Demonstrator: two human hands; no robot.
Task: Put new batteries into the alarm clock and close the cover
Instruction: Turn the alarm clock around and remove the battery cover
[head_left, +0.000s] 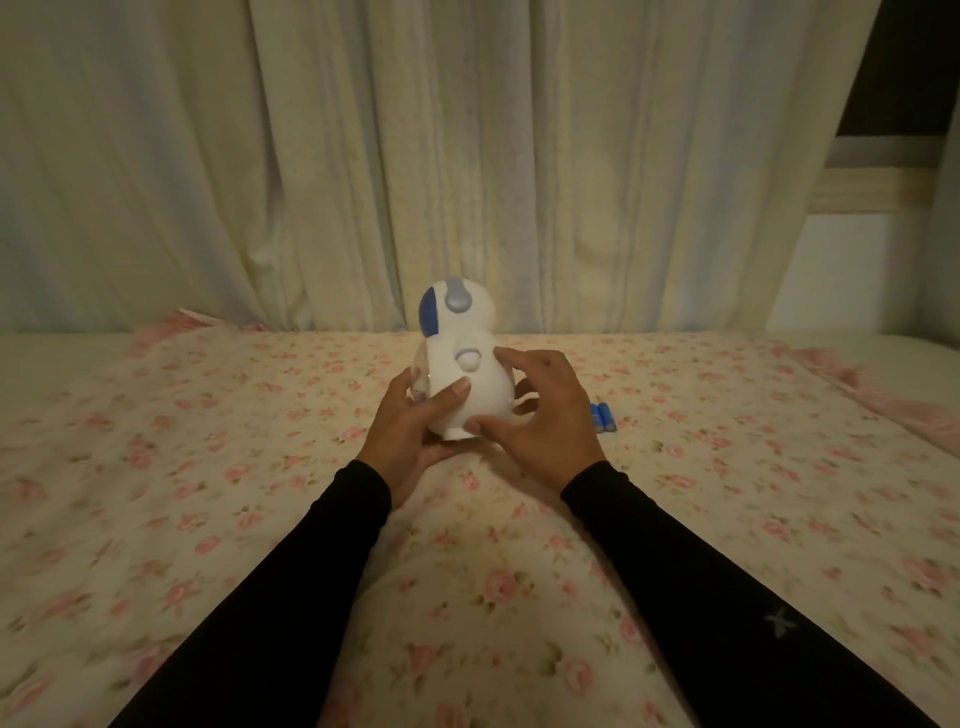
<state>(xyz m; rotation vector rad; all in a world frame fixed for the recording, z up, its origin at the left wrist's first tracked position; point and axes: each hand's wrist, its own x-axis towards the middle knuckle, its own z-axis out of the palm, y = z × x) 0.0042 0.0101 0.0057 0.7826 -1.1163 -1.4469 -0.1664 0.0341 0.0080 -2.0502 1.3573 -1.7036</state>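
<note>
Fingers of the left hand (410, 428) wrap the white robot-shaped alarm clock (465, 366), upright on the floral bedsheet (208, 467); the right hand (540, 415) spreads open against its far side. Best to tip it gently and find the cover, not visible here. Blue batteries (604, 417) lie just right, loose.

Batteries (603, 417) just beside right hand (540, 415).

One head-worn camera looks forward and slightly down, close over a dim, perhaps blurred floral bedspread (260, 467).
</note>
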